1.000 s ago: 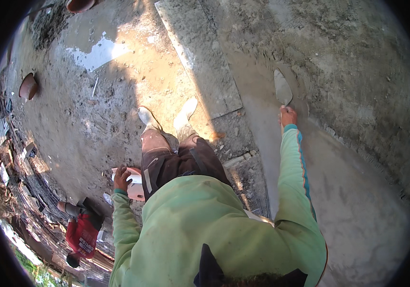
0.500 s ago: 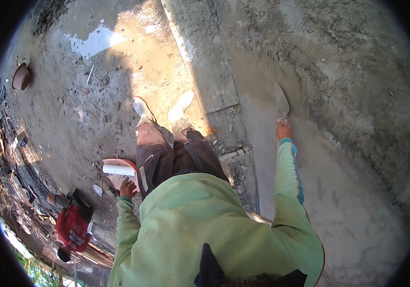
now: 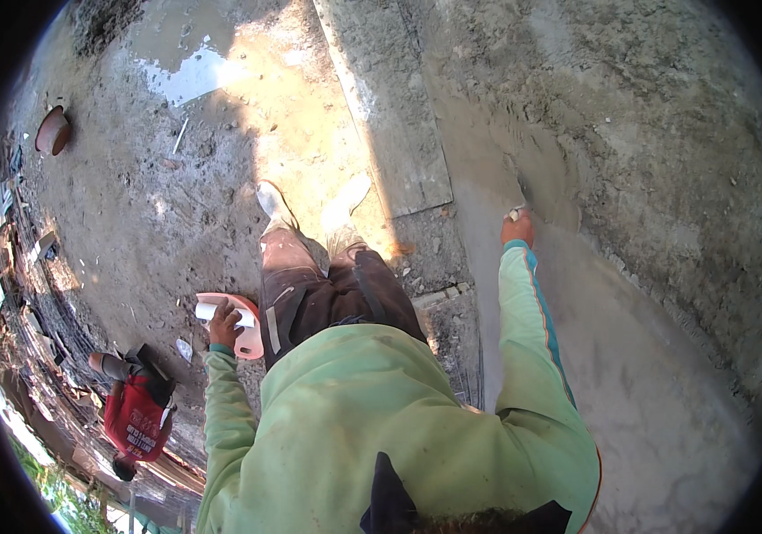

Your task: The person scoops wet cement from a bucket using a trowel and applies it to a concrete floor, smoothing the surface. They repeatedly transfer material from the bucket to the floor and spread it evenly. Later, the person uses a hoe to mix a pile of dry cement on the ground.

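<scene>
My right hand (image 3: 518,229) is closed on the handle of a trowel, whose blade (image 3: 520,190) is tilted nearly edge-on in a strip of wet, smooth grey mortar (image 3: 616,365) to my right. At my left thigh, my left hand (image 3: 225,322) has its fingers curled over the white bar of a pink board-like tool (image 3: 248,345); part of the bar is hidden under them. My pale boots (image 3: 343,202) stand on sunlit, dirty ground, left of a long grey slab (image 3: 403,151).
A reddish bucket (image 3: 53,130) lies at the far left. A co-worker in a red shirt (image 3: 136,414) is bent at the lower left, beside heaped boards and scrap (image 3: 43,267). Rough grey concrete (image 3: 683,160) spreads at the upper right, and a white puddle or patch (image 3: 187,76) at the upper left.
My right hand has shifted slightly left, and the trowel blade has turned from flat to edge-on. My left hand has come back onto the pink tool's white bar after being below it.
</scene>
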Motion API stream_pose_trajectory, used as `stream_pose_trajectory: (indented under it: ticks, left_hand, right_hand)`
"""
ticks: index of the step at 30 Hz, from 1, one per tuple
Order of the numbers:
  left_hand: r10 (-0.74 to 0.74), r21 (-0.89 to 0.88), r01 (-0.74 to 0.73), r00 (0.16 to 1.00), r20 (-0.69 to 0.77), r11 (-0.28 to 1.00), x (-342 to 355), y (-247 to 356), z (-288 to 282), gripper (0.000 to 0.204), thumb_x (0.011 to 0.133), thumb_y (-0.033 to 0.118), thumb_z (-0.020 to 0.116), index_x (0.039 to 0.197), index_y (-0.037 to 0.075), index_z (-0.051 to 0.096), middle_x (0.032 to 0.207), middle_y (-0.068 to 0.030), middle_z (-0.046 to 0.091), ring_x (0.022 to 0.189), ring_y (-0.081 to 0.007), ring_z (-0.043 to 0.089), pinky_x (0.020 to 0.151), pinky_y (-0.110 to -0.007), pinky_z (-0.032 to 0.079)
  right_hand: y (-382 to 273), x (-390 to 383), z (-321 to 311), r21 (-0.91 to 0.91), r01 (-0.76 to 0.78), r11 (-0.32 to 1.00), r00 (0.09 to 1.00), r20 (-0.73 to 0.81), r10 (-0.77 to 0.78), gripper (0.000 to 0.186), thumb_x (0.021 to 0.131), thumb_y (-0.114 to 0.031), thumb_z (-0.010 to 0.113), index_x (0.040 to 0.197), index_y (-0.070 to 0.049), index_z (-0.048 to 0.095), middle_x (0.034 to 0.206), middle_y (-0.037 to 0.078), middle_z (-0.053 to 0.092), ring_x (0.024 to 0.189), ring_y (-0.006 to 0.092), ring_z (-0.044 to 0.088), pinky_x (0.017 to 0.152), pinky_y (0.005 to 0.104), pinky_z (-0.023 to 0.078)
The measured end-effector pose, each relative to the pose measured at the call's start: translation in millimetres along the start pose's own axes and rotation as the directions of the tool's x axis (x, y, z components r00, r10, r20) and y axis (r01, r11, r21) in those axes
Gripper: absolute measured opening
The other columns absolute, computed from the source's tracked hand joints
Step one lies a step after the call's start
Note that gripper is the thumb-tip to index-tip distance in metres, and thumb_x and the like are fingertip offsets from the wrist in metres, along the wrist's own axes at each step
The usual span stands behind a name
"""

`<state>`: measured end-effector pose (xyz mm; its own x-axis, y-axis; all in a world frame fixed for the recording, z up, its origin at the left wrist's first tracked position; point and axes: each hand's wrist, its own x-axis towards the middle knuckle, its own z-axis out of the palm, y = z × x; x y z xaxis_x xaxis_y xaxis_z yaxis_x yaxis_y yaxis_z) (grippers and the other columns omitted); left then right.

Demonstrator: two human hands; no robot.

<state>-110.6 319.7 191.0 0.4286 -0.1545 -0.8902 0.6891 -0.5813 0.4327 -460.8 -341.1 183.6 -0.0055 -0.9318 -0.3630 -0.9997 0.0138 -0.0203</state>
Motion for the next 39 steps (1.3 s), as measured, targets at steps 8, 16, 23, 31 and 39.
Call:
stream_pose_trajectory:
  ticks: [8, 16, 23, 31, 39]
  left_hand:
    - [-0.034, 0.02, 0.034, 0.999, 0.003, 0.999, 19, 28, 34, 0.064, 0.089, 0.02, 0.062, 0.146, 0.007, 0.037, 0.13, -0.0151, 0.056, 0.104, -0.0238, 0.061, 0.072, -0.034, 0.054]
    - [0.197, 0.084, -0.205, 0.976, 0.093, 0.975, 61, 13, -2, 0.065, 0.089, 0.019, 0.063, 0.147, 0.006, 0.037, 0.125, -0.0129, 0.057, 0.096, -0.0236, 0.061, 0.069, -0.034, 0.052]
    - [0.166, 0.36, -0.22, 0.971, 0.175, 0.907, 101, -23, -16, 0.064, 0.087, 0.015, 0.063, 0.144, 0.004, 0.038, 0.122, -0.0144, 0.059, 0.104, -0.0268, 0.063, 0.078, -0.039, 0.057]
    - [0.245, 0.314, -0.338, 0.922, 0.301, 0.887, 119, -40, -29, 0.064, 0.082, 0.008, 0.066, 0.141, 0.004, 0.041, 0.11, -0.0087, 0.062, 0.094, -0.0204, 0.064, 0.082, -0.035, 0.056]
    - [-0.026, -0.013, 0.028, 0.988, 0.153, 1.0, 105, 24, 7, 0.064, 0.085, 0.014, 0.065, 0.142, 0.006, 0.04, 0.103, -0.0074, 0.06, 0.085, -0.0193, 0.063, 0.066, -0.035, 0.054]
  right_hand:
    - [-20, 10, -49, 0.187, 0.198, 0.962, 0.965, -0.209, -0.158, 0.036, 0.08, -0.018, 0.072, 0.111, -0.003, 0.064, 0.099, 0.021, 0.068, 0.091, 0.0358, 0.067, 0.08, 0.0419, 0.051]
    - [-14, -6, -81, 0.739, 0.09, 0.668, 0.996, -0.079, -0.046, 0.028, 0.086, -0.013, 0.068, 0.112, -0.003, 0.062, 0.083, 0.004, 0.064, 0.062, 0.0133, 0.059, 0.051, 0.0288, 0.049]
    - [30, -54, -119, 0.859, 0.011, 0.512, 1.0, -0.009, -0.007, 0.029, 0.09, -0.01, 0.063, 0.118, -0.004, 0.059, 0.086, 0.002, 0.063, 0.065, 0.0102, 0.058, 0.053, 0.0254, 0.047]
    - [70, -77, -124, 0.952, -0.044, 0.303, 0.998, 0.058, -0.035, 0.03, 0.092, -0.011, 0.063, 0.121, -0.005, 0.058, 0.088, 0.004, 0.063, 0.066, 0.012, 0.058, 0.056, 0.026, 0.048]
    - [136, -91, -129, 0.958, -0.112, 0.262, 0.993, 0.119, -0.009, 0.026, 0.091, -0.012, 0.064, 0.116, -0.004, 0.061, 0.084, 0.004, 0.063, 0.065, 0.0132, 0.059, 0.056, 0.0258, 0.05]
